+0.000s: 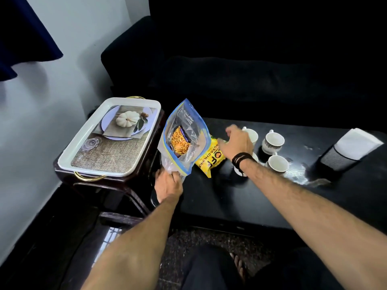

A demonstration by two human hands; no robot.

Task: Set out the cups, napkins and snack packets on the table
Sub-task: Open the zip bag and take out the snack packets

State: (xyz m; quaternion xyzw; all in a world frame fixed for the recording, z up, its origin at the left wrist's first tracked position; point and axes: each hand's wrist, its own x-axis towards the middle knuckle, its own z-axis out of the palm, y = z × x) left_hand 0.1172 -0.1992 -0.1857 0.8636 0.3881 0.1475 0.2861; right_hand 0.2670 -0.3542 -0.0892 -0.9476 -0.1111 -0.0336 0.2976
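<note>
Left hand (168,184) — fingers clenched on the zip bag (184,139), held upright at the worktop's (219,197) left edge. Right hand (236,141) — fingers released, spread over the yellow packet (210,162) lying beside four cups (273,141). Napkins (356,143) in holder, far right.

left hand (168,185) at frame centre grips a clear zip bag (184,139) upright; right hand (237,141) spreads over a yellow snack packet (210,162) beside white cups (273,141).

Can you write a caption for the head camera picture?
Left hand holds a zip bag while right hand reaches the yellow snack packet.
</note>
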